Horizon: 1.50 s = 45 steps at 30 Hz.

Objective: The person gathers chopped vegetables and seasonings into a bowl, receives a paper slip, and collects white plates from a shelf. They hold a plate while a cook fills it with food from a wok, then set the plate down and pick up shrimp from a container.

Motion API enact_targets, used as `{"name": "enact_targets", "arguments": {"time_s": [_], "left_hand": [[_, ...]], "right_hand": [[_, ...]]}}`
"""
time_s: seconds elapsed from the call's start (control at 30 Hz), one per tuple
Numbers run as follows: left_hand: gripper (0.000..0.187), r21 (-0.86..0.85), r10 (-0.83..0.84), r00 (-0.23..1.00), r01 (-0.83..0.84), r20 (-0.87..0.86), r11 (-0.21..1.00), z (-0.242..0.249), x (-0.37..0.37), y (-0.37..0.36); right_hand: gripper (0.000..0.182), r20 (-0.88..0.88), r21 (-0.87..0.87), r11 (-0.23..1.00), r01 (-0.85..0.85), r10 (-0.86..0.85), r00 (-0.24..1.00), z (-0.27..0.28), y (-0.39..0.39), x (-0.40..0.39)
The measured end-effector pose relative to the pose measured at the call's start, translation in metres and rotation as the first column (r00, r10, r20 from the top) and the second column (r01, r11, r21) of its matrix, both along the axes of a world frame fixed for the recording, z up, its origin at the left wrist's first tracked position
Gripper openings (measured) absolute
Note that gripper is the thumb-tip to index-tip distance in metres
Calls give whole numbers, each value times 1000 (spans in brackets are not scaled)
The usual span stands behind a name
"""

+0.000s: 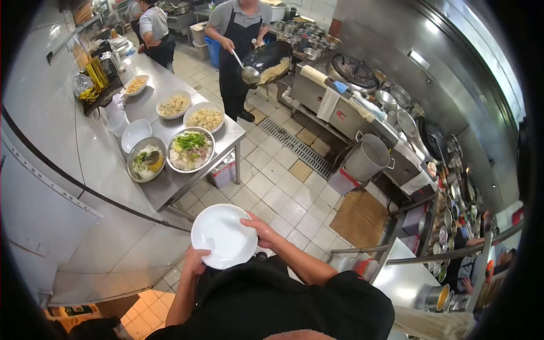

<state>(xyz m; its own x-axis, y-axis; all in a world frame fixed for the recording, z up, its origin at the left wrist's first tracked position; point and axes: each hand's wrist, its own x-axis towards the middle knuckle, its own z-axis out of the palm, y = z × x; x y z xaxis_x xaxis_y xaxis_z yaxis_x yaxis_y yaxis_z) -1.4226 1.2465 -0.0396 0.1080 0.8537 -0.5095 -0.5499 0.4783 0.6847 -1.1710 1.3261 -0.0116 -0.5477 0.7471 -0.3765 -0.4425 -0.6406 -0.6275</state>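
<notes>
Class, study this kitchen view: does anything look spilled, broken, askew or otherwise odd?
Nothing stands out. Both hands, left hand and right hand, hold an empty white plate. The food bowls sit upright on the steel table, with no spill on the floor tiles.

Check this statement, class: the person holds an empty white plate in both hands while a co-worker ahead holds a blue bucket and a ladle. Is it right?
Not quite. In the head view the co-worker holds a black wok, not a blue bucket, with the ladle. The white plate is empty, held by left hand and right hand.

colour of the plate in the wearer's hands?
Plain white plate, no pattern; head view.
</notes>
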Motion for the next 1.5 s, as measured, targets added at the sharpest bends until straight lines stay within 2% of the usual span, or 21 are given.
{"name": "enact_targets", "arguments": {"time_s": [0.07,0.13,0.23,0.3,0.4,0.5,0.63,0.87,1.2,1.37,1.43,1.47,1.5], "left_hand": [[67,-13,-63,998,63,-16,998,-8,-14,22],[59,-4,-83,996,83,-33,997,-3,-26,51],[59,30,-167,983,170,-77,985,5,-43,92],[59,89,-242,961,255,-132,963,-12,-57,119],[59,112,-337,930,354,-147,928,19,-63,143],[61,93,-421,899,432,-121,897,23,-67,159],[63,136,-399,906,417,-140,899,26,-68,176],[72,160,-321,930,349,-177,923,43,-73,183],[71,126,-139,975,162,-172,979,43,-71,166],[67,124,-134,972,159,-194,979,41,-70,158],[64,163,-205,899,286,-386,944,36,-74,156],[59,232,-161,852,310,-498,922,23,-76,155],[62,235,-111,853,263,-510,936,30,-72,153]], "right_hand": [[63,18,-26,999,30,-30,999,4,10,-7],[62,17,9,994,108,-109,994,8,21,-17],[60,56,31,970,239,-241,969,22,31,-32],[59,78,16,948,316,-317,945,24,35,-42],[60,89,0,912,411,-409,908,37,36,-55],[61,87,-1,884,468,-466,881,28,37,-59],[62,78,28,879,477,-477,875,24,52,-62],[54,39,-20,895,445,-445,895,21,80,-65],[53,18,-7,955,297,-297,955,21,111,-66],[55,17,-28,967,252,-251,968,25,114,-64],[55,26,-28,968,250,-249,968,16,111,-60],[56,14,-12,970,243,-243,970,13,114,-61],[56,-12,8,971,239,-239,971,13,114,-61]]}}
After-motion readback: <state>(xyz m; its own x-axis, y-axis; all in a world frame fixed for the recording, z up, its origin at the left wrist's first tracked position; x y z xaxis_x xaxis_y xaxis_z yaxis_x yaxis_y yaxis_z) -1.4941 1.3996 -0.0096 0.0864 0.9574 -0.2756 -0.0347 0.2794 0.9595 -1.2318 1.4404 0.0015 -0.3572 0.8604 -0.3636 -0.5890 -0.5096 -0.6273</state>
